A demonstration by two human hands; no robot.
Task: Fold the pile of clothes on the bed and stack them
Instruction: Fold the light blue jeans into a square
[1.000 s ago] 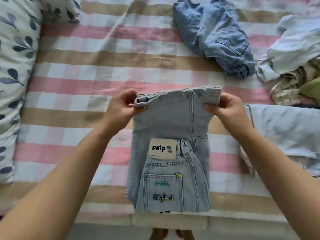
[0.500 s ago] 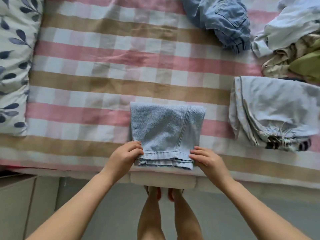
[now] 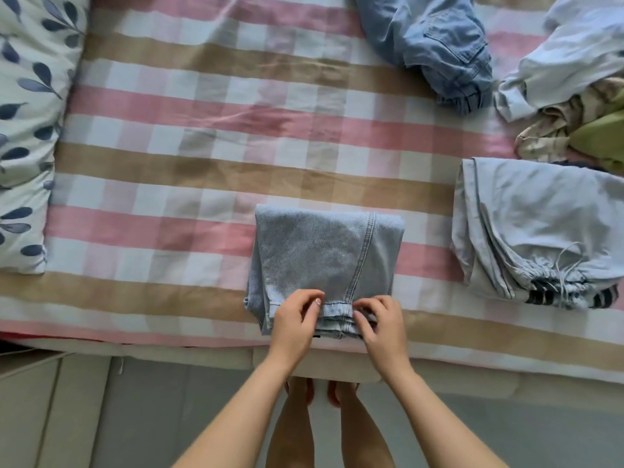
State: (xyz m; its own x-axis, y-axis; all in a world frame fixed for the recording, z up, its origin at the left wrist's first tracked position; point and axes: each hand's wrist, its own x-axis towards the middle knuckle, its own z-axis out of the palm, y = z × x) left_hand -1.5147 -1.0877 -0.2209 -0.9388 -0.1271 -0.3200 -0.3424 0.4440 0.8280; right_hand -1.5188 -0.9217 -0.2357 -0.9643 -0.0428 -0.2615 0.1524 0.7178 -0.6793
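Jeans [image 3: 324,255] lie folded into a thick square at the near edge of the bed [image 3: 202,163], hems toward us. Our left hand [image 3: 297,317] and right hand [image 3: 380,324] sit side by side on that near edge. The fingers are curled over the hem layers and seem to pinch them. We cannot tell how many layers each hand has, because the fingertips are tucked under.

We judge the fold done and the stacking next, probably onto the trousers [image 3: 540,224] that lie folded well apart to the right.

We see several risks. If we lift by the hems alone and have only the upper layers, the lower ones may drop and the square may fan open. The denim looks heavy and stiff, so it may spring at the far crease. The jeans sit close to the bed's edge, so a slack hold could let them slide to the floor [image 3: 152,417]. If they land crooked on the trousers, the stack may lean. The loose denim [image 3: 439,45] and the pile [image 3: 574,106] are not yet folded.
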